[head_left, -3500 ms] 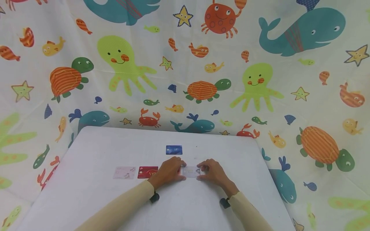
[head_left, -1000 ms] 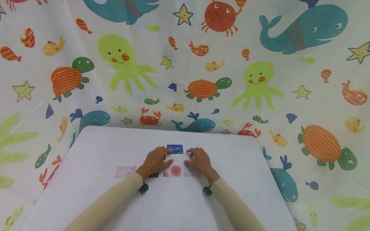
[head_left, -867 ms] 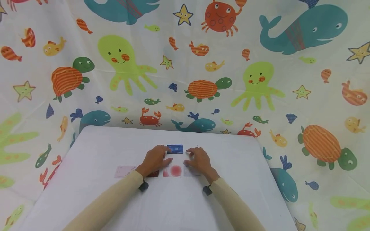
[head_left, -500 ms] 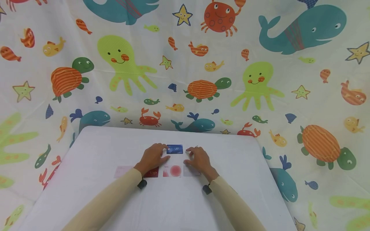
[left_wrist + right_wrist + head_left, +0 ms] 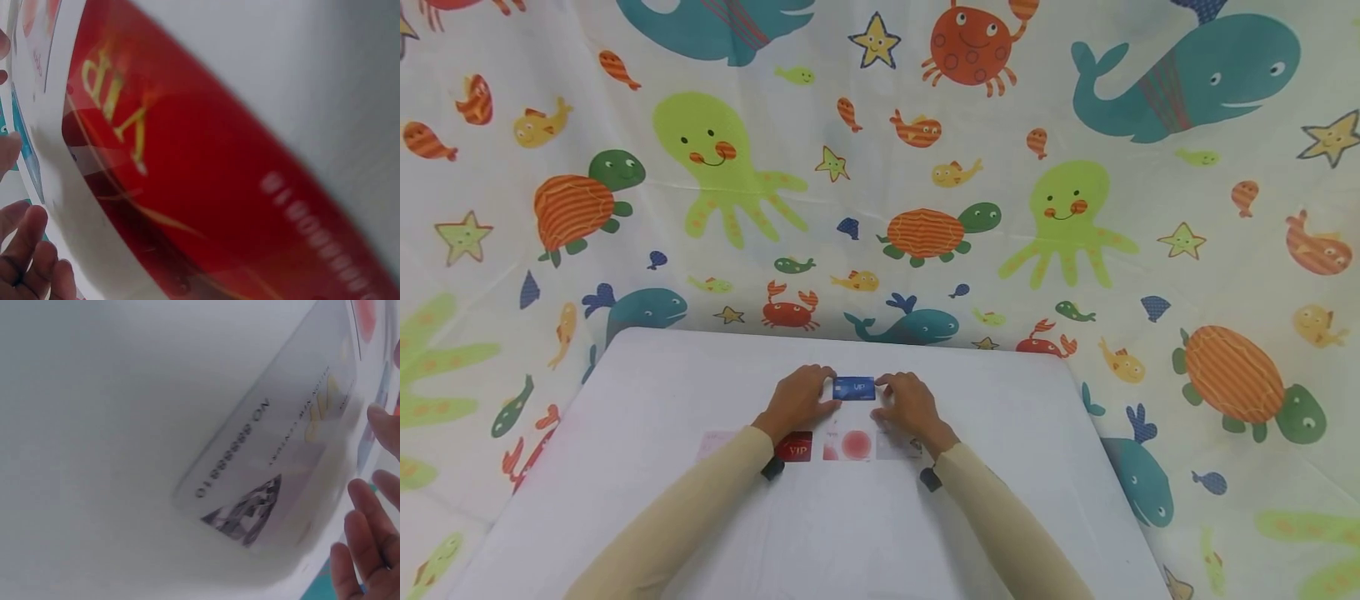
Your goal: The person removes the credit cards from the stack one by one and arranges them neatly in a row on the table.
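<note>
A blue VIP card (image 5: 854, 388) lies flat on the white table between my two hands. My left hand (image 5: 796, 402) holds its left end, index finger at the upper corner and thumb at the lower edge. At the right end is my right hand (image 5: 910, 408), thumb and index finger spread, index tip right at the card's edge. In the left wrist view the blue card (image 5: 26, 147) shows between the left thumb and fingers. The right wrist view has the right hand's fingers (image 5: 356, 537) loosely bent, beyond a pale translucent card (image 5: 262, 450).
Nearer me runs a row of cards: a pale pink one (image 5: 713, 443) partly under the left sleeve, a red VIP card (image 5: 795, 447), a pink-and-white card with a red disc (image 5: 856, 445), and the translucent card. A sea-animal print curtain (image 5: 880, 167) hangs behind the table (image 5: 880, 533).
Both hands left the card row and moved forward to the blue card. The red-disc card now lies uncovered beside the translucent one. Lately the right hand shifted forward, closer to the blue card.
</note>
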A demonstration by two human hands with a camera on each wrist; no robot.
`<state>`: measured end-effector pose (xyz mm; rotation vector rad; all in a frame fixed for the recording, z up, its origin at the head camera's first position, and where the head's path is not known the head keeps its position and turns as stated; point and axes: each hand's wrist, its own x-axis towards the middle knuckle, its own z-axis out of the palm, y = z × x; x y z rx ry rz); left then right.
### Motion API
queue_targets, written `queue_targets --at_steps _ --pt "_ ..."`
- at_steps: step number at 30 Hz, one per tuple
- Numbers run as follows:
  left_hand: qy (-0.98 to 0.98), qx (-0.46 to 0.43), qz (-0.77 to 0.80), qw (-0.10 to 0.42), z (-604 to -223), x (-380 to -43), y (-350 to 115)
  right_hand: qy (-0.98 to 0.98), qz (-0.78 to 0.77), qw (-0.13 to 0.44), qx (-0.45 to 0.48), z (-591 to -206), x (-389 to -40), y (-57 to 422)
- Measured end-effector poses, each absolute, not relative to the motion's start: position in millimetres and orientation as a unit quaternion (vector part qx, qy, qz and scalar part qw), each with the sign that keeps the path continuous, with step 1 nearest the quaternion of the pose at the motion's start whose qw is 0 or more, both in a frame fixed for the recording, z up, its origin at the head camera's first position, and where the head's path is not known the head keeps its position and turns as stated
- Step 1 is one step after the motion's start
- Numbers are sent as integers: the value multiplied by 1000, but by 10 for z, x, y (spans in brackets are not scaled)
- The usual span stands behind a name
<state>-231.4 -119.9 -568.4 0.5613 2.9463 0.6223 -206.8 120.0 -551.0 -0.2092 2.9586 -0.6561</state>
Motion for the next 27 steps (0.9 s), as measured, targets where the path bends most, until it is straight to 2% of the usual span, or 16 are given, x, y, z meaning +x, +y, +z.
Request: queue_targets --at_steps 20,27 --pt "961 183 193 75 -5663 -2441 -1116 971 -218 79 -56 -5533 -2251 1142" --pt "958 195 200 64 -5684 -2459 -1072 971 -217 83 -57 -5522 -2316 1139"
